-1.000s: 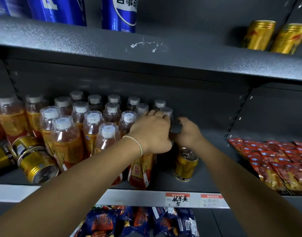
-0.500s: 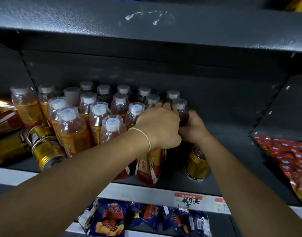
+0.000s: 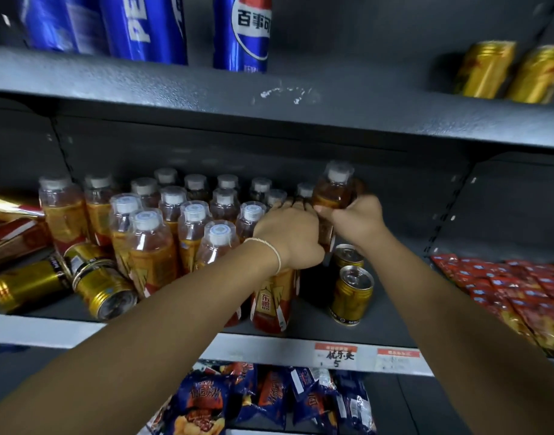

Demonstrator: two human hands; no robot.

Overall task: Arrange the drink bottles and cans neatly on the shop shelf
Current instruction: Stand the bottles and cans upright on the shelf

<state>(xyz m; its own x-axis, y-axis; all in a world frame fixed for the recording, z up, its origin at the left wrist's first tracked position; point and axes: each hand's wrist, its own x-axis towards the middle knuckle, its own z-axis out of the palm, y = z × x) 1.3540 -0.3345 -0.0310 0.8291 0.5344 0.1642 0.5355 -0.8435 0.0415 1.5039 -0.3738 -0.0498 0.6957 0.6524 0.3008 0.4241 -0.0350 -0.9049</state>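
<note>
Clamped in rt hand (image 3: 355, 221): lifted bottle (image 3: 333, 196), thumb across the front of the amber body, firm hold, cap tilted toward upper rt. Raised above its neighbours' caps, centre-rt of frame, at the rt end of the bottle cluster (image 3: 175, 221). Lt hand (image 3: 288, 237) just beside, draped over top of front bottle (image 3: 271, 304). Can't tell whether clamping or only resting, fingertips hidden past the knuckles.

Risks, as judged:
- Little headroom under upper shelf (image 3: 269, 98), so could knock the cap on its lip if lifted higher.
- Two upright gold cans (image 3: 351, 293) right under the rt wrist. Could tip them w/ the forearm when lowering.
- Cluster packed tight to the lt, so domino fall likely if bottle set down crooked or pushed in hard.
- Toppled cans (image 3: 103, 290) at lower lt lying near the front edge. Could roll off if the row gets shoved that way.

Room:
- Bare deck (image 3: 388, 324) rt of the upright cans, partly behind the forearm, as far as red snack packs (image 3: 504, 284). Prob. the best open spot.
- Slotted upright (image 3: 448, 211) at the back there, a hard stop.
- Front lip w/ price tag (image 3: 336, 354) close below the front bottle, no spare margin.
</note>
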